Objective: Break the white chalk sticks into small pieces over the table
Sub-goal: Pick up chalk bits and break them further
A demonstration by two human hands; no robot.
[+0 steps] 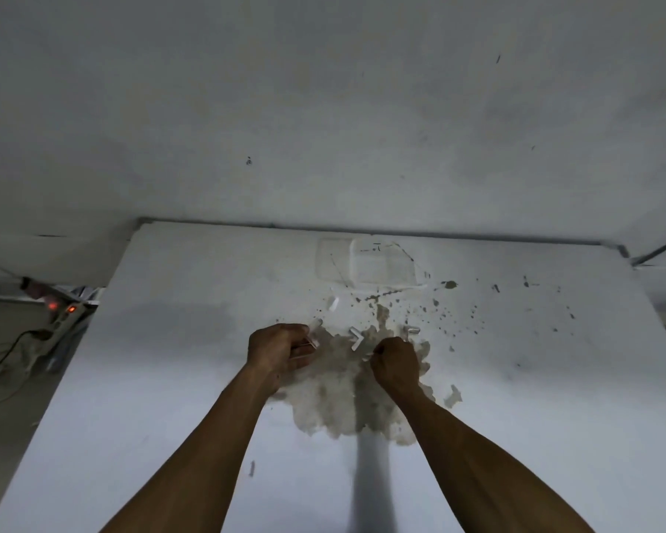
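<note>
Curled tight, the left hand (281, 350) gripped a small bundle of white chalk sticks (309, 343). Their round ends poked out past the fingers, and their long axes ran roughly left to right, pointing towards the other hand. The right hand (395, 363) was balled into a fist just beside them, knuckles up. A pale sliver showed at its thumb, but from where I stood I could not tell whether it pinched a bit of chalk or nothing at all.

Both hands hovered low over the middle of the table (170, 378), a flat white-painted top. Beneath them the paint had flaked away in a ragged brown patch (335, 402), rough and mottled, with small specks scattered off to the right.

Broken chalk lay on the table just beyond the hands. Two short pieces (356, 337) met end to end in an L between the hands. A stubby cylinder (413, 330) lay crosswise, a little to the right. A longer fragment (333, 303) lay farther off, tilted so that it pointed far and slightly right.

At the far edge sat a clear plastic box (366, 263), shallow, with rounded corners. Off the table to the left, a power strip (60, 315) glowed with red lights.
</note>
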